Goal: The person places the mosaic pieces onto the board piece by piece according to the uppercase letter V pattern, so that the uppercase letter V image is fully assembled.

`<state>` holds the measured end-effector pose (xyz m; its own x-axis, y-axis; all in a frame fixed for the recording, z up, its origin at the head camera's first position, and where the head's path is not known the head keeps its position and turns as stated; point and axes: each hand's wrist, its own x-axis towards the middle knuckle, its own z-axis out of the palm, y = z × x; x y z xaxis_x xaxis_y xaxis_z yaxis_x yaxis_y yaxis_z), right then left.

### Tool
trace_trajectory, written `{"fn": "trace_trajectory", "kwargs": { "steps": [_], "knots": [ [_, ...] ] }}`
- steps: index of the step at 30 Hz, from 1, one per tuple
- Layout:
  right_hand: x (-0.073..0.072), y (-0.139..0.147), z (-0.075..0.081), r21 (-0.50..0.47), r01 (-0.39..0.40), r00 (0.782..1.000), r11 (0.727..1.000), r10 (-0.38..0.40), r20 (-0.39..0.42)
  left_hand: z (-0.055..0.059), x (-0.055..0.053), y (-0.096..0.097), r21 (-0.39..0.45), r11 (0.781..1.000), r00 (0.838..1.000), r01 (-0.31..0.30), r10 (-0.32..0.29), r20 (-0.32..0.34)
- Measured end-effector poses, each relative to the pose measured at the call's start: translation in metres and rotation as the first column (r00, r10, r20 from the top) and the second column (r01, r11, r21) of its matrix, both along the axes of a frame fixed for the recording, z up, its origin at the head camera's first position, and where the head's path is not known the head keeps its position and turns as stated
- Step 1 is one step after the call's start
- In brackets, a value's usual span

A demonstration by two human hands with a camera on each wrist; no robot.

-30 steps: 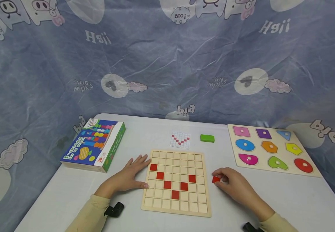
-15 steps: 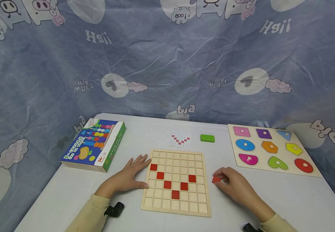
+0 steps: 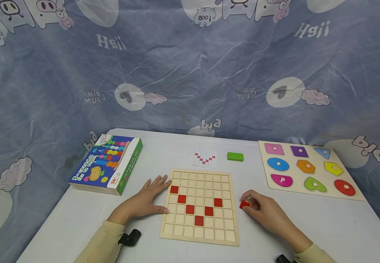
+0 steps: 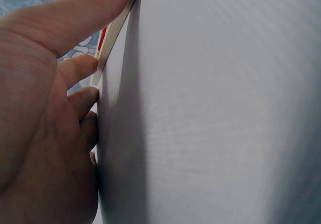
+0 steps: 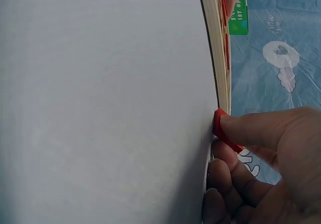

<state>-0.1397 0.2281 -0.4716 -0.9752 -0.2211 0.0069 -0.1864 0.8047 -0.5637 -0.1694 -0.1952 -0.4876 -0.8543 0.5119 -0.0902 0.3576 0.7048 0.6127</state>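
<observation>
A wooden grid board [image 3: 213, 232] lies in the middle of the white table, with several red square tiles set in its cells in a V-like pattern. My left hand [image 3: 145, 199] is spread at the board's left edge, thumb and fingertips touching it. Just right of the board, my right hand [image 3: 265, 212] pinches a red tile [image 3: 244, 204] between thumb and fingers, close to the table. In the right wrist view that red tile [image 5: 220, 126] appears tilted under the thumb. Behind the board lies a small pattern card [image 3: 204, 158] showing a red V on a grid.
A green block [image 3: 235, 156] sits right of the card. At the right lies a knob puzzle board [image 3: 326, 188] with colourful shapes. A blue and green toy box [image 3: 102, 164] stands at the left. A patterned blue curtain [image 3: 190, 73] hangs behind the table.
The red tile in my right hand has tilted and shifted slightly toward me, with small movements of the right fingers. My left hand and the board have stayed in place.
</observation>
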Motion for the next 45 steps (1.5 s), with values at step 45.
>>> {"fn": "trace_trajectory", "kwargs": {
  "steps": [45],
  "knots": [
    [-0.024,-0.034,-0.005,-0.158,-0.006,0.995,0.987,-0.010,-0.100,-0.004,-0.002,-0.003,-0.015,1.000,1.000,0.003,-0.003,-0.007]
  ]
}}
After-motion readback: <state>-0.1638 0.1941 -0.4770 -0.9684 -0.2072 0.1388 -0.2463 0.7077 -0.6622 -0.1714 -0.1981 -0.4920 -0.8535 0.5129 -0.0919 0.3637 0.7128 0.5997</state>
